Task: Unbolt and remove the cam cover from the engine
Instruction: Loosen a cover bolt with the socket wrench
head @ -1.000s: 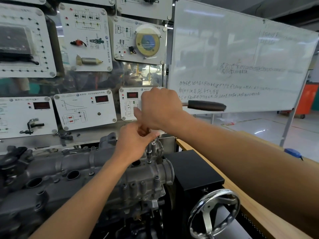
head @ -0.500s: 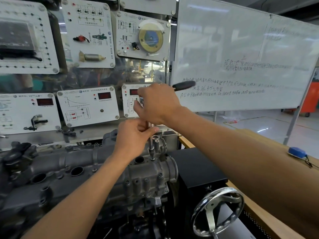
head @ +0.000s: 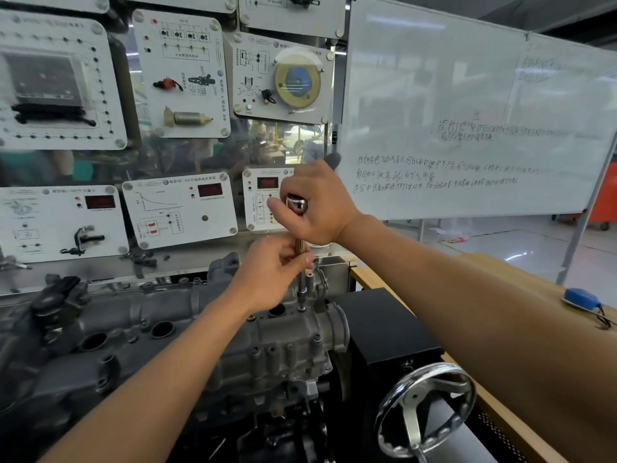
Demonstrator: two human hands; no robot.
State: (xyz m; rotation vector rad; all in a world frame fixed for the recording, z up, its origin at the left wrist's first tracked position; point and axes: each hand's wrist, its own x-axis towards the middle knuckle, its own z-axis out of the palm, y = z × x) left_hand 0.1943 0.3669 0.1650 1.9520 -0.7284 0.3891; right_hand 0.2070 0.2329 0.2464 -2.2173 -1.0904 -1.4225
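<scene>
The grey cast cam cover (head: pixel 207 332) lies across the engine top, with round plug holes and several bolts along its edges. A ratchet with a long extension (head: pixel 302 289) stands upright on a bolt at the cover's right end. My right hand (head: pixel 320 205) grips the chrome ratchet head (head: pixel 297 204) from above; the black handle tip pokes out behind the hand. My left hand (head: pixel 270 272) pinches the extension shaft just below, steadying it.
A black box (head: pixel 384 325) and a chrome handwheel (head: pixel 427 409) sit right of the engine. A wooden bench (head: pixel 500 282) carries a blue object (head: pixel 582 299). Training panels (head: pixel 180 208) and a whiteboard (head: pixel 467 128) stand behind.
The ratchet handle has swung from pointing right, round behind my right hand, toward the panels. My left hand has stayed on the extension.
</scene>
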